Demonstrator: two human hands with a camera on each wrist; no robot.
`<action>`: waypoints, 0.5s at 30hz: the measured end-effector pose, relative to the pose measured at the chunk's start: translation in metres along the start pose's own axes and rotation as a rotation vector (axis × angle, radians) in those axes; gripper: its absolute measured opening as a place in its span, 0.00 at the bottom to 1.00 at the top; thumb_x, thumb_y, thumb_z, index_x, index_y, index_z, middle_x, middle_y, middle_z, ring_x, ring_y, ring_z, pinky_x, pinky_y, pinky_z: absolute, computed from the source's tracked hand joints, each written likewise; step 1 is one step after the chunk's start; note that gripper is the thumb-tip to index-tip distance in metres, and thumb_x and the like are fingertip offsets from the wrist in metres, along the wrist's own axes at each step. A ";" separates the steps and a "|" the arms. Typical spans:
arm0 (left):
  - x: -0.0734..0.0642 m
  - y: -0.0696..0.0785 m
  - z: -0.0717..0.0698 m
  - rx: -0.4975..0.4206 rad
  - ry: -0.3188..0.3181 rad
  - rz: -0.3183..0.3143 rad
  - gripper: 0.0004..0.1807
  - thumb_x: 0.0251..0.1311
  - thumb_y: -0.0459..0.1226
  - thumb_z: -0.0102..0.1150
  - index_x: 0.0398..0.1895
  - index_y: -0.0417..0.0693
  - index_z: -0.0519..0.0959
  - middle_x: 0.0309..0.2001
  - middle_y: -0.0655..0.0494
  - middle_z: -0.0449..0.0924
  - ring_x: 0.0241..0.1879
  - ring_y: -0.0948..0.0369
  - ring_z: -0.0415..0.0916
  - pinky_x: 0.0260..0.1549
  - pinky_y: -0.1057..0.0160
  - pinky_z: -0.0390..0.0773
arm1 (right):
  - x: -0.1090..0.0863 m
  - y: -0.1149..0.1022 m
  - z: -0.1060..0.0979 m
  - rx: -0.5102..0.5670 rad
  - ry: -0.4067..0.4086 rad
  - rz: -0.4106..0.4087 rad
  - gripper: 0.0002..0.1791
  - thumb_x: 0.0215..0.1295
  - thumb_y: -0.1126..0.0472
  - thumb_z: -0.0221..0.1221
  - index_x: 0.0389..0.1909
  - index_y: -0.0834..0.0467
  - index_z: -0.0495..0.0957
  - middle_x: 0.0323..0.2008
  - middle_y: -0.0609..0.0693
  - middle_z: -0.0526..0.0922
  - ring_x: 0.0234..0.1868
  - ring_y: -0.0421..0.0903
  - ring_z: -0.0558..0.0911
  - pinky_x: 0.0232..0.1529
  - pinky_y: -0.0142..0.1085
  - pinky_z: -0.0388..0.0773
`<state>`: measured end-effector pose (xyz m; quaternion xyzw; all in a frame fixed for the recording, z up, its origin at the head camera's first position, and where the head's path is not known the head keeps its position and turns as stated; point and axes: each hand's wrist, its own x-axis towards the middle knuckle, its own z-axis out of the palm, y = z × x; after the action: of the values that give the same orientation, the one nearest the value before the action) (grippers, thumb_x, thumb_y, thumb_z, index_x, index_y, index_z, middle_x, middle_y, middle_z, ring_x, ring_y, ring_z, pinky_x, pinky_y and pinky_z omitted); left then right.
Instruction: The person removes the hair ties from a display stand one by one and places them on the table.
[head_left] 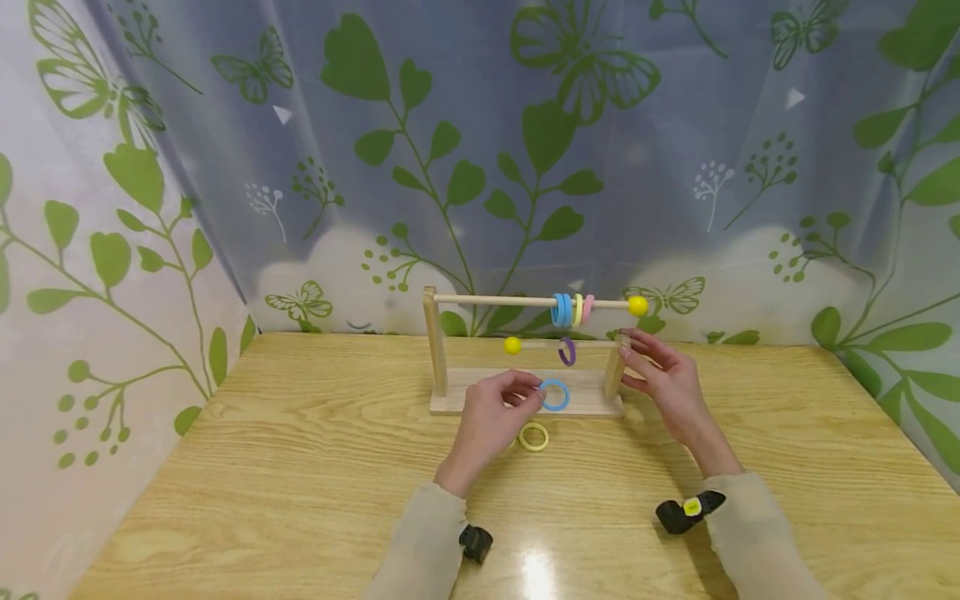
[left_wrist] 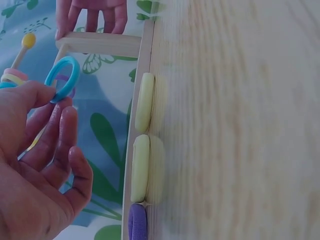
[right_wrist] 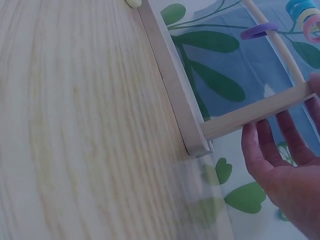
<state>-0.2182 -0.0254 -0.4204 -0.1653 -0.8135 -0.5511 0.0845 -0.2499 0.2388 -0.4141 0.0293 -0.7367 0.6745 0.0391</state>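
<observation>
My left hand (head_left: 495,408) pinches a light blue ring (left_wrist: 75,75) between thumb and fingertips, held up before the wooden rack (head_left: 437,346). With fingers behind and thumb in front, my right hand (head_left: 666,379) grips the top of the rack's short right post (right_wrist: 257,111). A purple ring (head_left: 572,352) hangs on the lower rod (head_left: 536,344), which ends in a yellow ball (head_left: 512,345). On the upper rod (head_left: 495,299) hang blue rings (head_left: 561,309), a pale yellow ring (head_left: 577,309) and a pink one (head_left: 588,308), left of another yellow ball (head_left: 637,307).
In the left wrist view, two pale yellow rings (left_wrist: 144,102) and a purple ring (left_wrist: 138,222) lie in a row along the rack's front base edge. The rack stands near the back of the wooden table (head_left: 315,467), before a leaf-patterned curtain (head_left: 465,67).
</observation>
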 end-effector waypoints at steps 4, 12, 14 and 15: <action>0.000 -0.001 0.001 0.006 -0.004 0.001 0.08 0.65 0.37 0.66 0.43 0.44 0.87 0.37 0.52 0.89 0.37 0.60 0.84 0.39 0.70 0.81 | 0.000 -0.001 0.001 -0.001 -0.001 -0.023 0.27 0.75 0.52 0.59 0.69 0.59 0.71 0.50 0.36 0.78 0.50 0.31 0.82 0.47 0.28 0.85; 0.001 -0.002 0.002 0.036 -0.024 -0.042 0.08 0.66 0.39 0.66 0.45 0.48 0.87 0.38 0.55 0.89 0.36 0.64 0.82 0.40 0.70 0.81 | 0.001 -0.001 0.003 0.027 -0.004 -0.078 0.18 0.75 0.54 0.60 0.61 0.51 0.75 0.51 0.39 0.79 0.51 0.34 0.82 0.46 0.29 0.85; 0.002 -0.002 0.002 0.042 -0.025 -0.046 0.08 0.66 0.39 0.66 0.45 0.48 0.87 0.38 0.55 0.89 0.36 0.64 0.82 0.40 0.70 0.81 | 0.001 -0.002 0.003 0.030 -0.002 -0.082 0.16 0.74 0.54 0.60 0.59 0.50 0.74 0.52 0.41 0.79 0.51 0.35 0.82 0.45 0.30 0.85; 0.002 -0.002 0.002 0.043 -0.025 -0.047 0.08 0.66 0.39 0.66 0.45 0.49 0.87 0.38 0.55 0.89 0.36 0.65 0.82 0.39 0.70 0.81 | 0.001 -0.003 0.003 0.030 -0.001 -0.082 0.16 0.74 0.54 0.60 0.59 0.49 0.74 0.52 0.42 0.79 0.51 0.35 0.82 0.46 0.30 0.86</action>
<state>-0.2204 -0.0239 -0.4224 -0.1511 -0.8300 -0.5331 0.0646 -0.2507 0.2354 -0.4116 0.0603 -0.7245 0.6835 0.0656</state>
